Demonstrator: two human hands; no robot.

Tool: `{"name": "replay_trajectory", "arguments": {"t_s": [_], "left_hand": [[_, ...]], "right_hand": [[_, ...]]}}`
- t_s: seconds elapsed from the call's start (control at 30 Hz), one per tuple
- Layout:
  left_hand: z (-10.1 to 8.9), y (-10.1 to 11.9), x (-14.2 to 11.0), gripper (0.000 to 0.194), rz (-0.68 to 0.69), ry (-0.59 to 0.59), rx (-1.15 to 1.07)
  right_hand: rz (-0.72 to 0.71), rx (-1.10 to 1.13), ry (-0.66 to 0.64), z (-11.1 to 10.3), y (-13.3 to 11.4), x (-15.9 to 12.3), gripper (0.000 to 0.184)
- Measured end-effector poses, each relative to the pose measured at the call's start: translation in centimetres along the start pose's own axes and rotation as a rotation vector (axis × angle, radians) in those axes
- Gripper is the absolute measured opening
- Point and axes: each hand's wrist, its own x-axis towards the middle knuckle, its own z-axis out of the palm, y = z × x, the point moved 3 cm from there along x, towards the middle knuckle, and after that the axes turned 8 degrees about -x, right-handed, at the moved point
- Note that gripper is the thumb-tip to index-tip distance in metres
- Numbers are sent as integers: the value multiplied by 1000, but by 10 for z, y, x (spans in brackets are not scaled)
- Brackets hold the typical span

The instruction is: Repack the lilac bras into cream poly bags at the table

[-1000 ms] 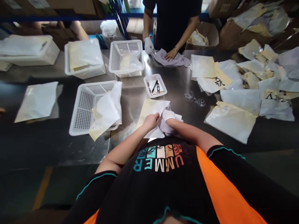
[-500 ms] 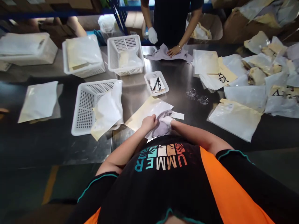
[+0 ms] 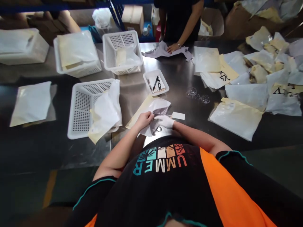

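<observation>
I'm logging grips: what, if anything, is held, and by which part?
The left hand pinches the bag by its open edge; what the right hand grips cannot be told.

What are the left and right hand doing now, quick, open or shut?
Left hand: closed, seemingly gripping the packet.
Gloved right hand: at the lilac cloth, but whether it grips can't be told.
</observation>
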Motion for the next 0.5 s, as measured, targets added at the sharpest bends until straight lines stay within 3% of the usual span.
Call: {"name": "replay_trajectory", "arguments": {"t_s": [0.13, 0.23, 0.27, 0.33, 0.43, 0.5], "left_hand": [[-23, -9, -1, 43, -46, 94, -144], [-31, -18, -1, 45, -99, 122, -285], [-32, -21, -1, 46, -112, 124, -324], [-34, -24, 0, 47, -128, 124, -379], [-35, -27, 0, 47, -127, 115, -404], [-36, -28, 0, 48, -117, 97, -404]], "right_hand": [[349, -450, 231, -54, 43, -25, 27], [471, -565, 259, -74, 71, -40, 54], [500, -572, 252, -75, 77, -41, 62], [556, -556, 218, -73, 88, -42, 61], [571, -452, 111, -62, 90, -41, 31], [508, -338, 24, -49, 80, -42, 17]]}}
